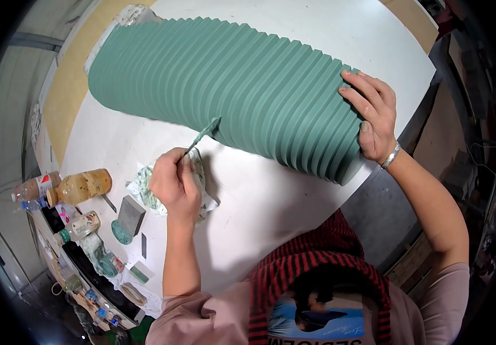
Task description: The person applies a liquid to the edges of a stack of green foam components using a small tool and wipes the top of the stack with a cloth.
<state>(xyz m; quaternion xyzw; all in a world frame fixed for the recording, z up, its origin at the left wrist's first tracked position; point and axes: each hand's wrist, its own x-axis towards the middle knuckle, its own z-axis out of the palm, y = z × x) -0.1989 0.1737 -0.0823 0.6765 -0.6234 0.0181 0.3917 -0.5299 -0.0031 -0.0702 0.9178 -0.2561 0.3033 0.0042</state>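
Note:
A long green ribbed form (231, 80) with many parallel fins lies across a white table (259, 201). My right hand (373, 115) rests flat on its near end, fingers spread over the ribs. My left hand (173, 185) grips a thin tool (204, 133) with a paint-smeared green tip that touches the lower edge of the ribbed form. Under this hand sits a small clear container (197, 167) smeared with green, on a stained rag (141, 190).
At the table's left edge lie two plastic bottles (81, 187), a grey block (130, 214), a green lid (121, 233), small jars and several paint-stained bits. A yellow board (70, 86) lies beyond the table. Dark clutter stands at the right.

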